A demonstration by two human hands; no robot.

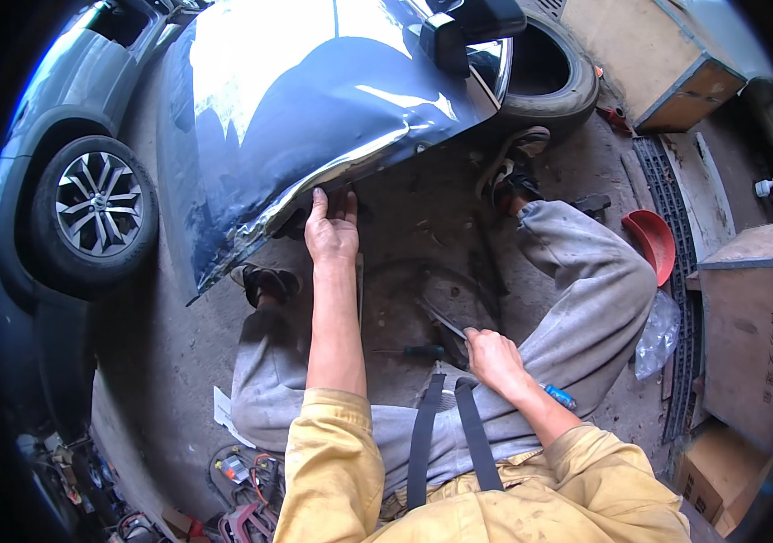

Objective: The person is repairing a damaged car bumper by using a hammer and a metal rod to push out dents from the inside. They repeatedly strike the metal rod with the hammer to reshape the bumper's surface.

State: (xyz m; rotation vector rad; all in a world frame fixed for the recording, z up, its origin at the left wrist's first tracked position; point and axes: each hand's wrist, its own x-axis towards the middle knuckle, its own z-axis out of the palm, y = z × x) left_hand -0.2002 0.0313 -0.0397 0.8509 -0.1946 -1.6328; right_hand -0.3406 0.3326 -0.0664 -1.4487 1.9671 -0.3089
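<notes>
A dark, glossy car door (314, 118) with a side mirror (445, 43) is propped in front of me. Its near edge is crumpled and bent. My left hand (332, 233) grips that edge palm up, the thumb at the rim and the fingertips partly hidden beneath. Low in front of my lap, my right hand (493, 357) is closed round a slim metal bar (441, 316), which points forward and left, apart from the door. On the ground between my legs lies a screwdriver with a dark handle (423, 350). A blue handle (560, 395) shows beside my right forearm.
A tyre (549, 77) lies under the door's far right end. At left stands a car with an alloy wheel (97, 204). Wooden crates (749, 312), a red bowl-shaped piece (651, 244) and a plastic bag (658, 339) are at right. Tools and cables (246, 480) lie lower left.
</notes>
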